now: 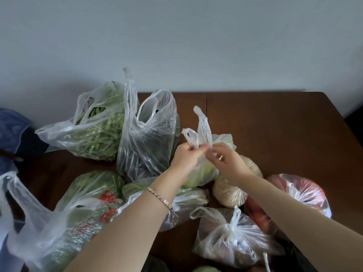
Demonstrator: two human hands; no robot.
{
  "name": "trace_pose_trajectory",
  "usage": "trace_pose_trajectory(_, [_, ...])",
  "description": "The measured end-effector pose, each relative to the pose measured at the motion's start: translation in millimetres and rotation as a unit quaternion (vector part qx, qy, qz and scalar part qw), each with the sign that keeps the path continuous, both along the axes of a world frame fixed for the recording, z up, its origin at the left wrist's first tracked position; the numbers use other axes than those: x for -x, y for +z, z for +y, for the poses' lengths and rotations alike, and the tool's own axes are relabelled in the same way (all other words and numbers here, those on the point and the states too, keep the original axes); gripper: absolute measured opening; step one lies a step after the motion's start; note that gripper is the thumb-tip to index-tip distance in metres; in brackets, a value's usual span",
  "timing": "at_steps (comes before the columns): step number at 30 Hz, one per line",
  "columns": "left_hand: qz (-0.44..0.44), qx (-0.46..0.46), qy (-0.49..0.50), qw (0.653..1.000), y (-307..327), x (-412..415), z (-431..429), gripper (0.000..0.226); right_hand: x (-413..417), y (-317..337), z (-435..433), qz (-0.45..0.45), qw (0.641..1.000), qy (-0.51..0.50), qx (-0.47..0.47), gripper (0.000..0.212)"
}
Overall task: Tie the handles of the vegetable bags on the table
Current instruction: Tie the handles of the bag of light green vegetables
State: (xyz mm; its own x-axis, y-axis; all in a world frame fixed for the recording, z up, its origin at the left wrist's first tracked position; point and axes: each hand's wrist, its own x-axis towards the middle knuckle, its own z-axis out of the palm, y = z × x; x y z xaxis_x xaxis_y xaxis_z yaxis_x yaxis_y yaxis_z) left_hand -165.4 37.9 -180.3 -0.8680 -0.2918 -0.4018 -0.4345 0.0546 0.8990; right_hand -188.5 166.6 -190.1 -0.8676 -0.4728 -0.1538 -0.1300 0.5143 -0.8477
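From the head view, your left hand (pixel 185 156) is clenched round the handles (pixel 202 128) of the middle bag (pixel 204 173). Thumb and fingers pinch them just below the two loops, one tall and upright, the other shorter and leaning left. Your right hand (pixel 225 161) meets it from the right, its fingertips curled in and pinching the same handles at their base, and the two hands touch. The middle bag holds something pale green and sits on the counter (pixel 275 124) near its centre, right under your hands. A bracelet (pixel 159 199) circles your left wrist and a ring (pixel 220 157) shows on a right finger.

Behind and to the left, the bean bag (pixel 98 132) lies on its side with its handles loose. The open bag (pixel 149 138) of dark greens stands just beside it, handles up and untied. At near left, the printed bag (pixel 88 205) with red markings sprawls with its handles slack. The tan bag (pixel 229 193) sits just right of the middle bag, touching it. The red bag (pixel 300 193) beyond your right forearm is knotted, and so is the tied bag (pixel 229 238) in front. A blue cloth (pixel 11 130) lies at the left edge, and a pale wall (pixel 176 36) rises behind the counter.
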Motion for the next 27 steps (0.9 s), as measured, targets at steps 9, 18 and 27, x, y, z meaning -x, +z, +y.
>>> trace_pose_trajectory(9, [0.087,0.040,-0.034,0.995,-7.7,0.9,-13.5,0.049,6.3,-0.2,-24.7,-0.093,0.985,-0.127,0.075,0.034])
trace_pose_trajectory(18, [0.093,0.134,-0.071,0.984,-32.7,-15.1,-23.2,0.046,22.1,-22.8,-18.2,-0.448,0.765,-0.421,0.192,0.038])
trace_pose_trajectory(27, [0.116,0.104,0.006,0.988,-14.2,-21.2,-21.0,0.046,7.3,-18.4,-9.7,0.074,0.985,-0.105,-0.117,0.028])
